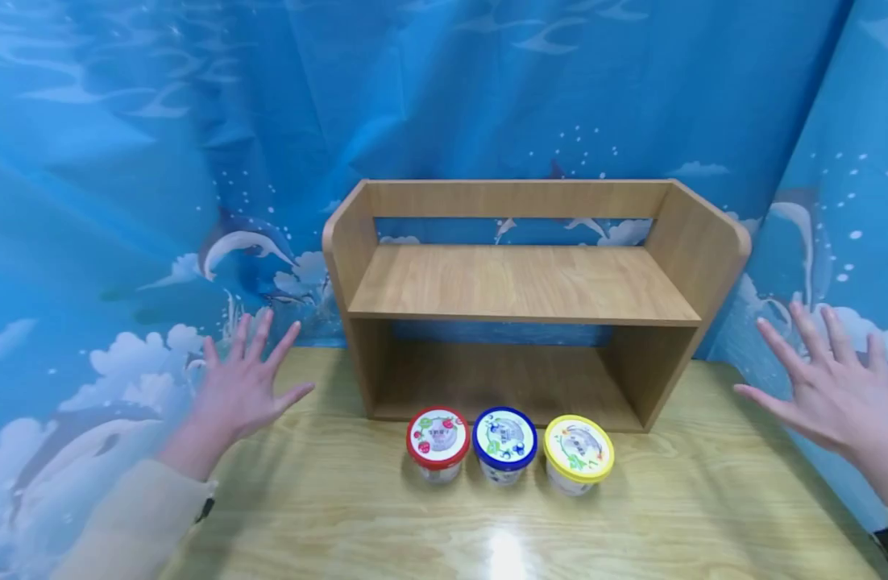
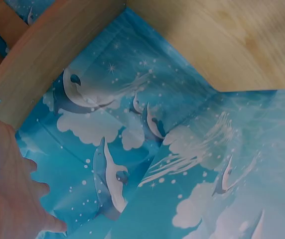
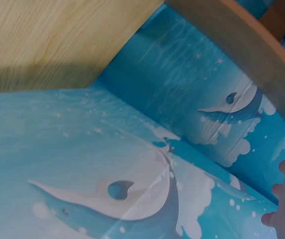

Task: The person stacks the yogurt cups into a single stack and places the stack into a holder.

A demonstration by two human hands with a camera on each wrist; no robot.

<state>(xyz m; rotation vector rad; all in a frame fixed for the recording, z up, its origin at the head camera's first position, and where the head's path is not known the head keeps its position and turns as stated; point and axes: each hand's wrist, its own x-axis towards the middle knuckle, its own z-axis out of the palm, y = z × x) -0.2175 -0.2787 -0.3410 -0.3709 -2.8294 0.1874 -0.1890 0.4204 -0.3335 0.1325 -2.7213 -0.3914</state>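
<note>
Three round lidded tubs stand in a row on the wooden table, just before the shelf. The left one has a red-rimmed lid [image 1: 438,436], the middle one a blue-rimmed lid [image 1: 505,439], the right one a yellow-rimmed lid [image 1: 578,449]. My left hand [image 1: 244,387] is spread in the air left of the shelf, holding nothing. On the other side my right hand [image 1: 839,395] is raised with fingers apart, also without anything in it. Both hands are well away from the tubs. Each wrist view catches only the edge of its hand [image 2: 8,179].
A two-tier wooden shelf [image 1: 524,282] stands at the back of the table [image 1: 357,515], with raised side panels and a back rail. Behind and beside it hangs a blue curtain [image 1: 270,97] printed with dolphins and clouds.
</note>
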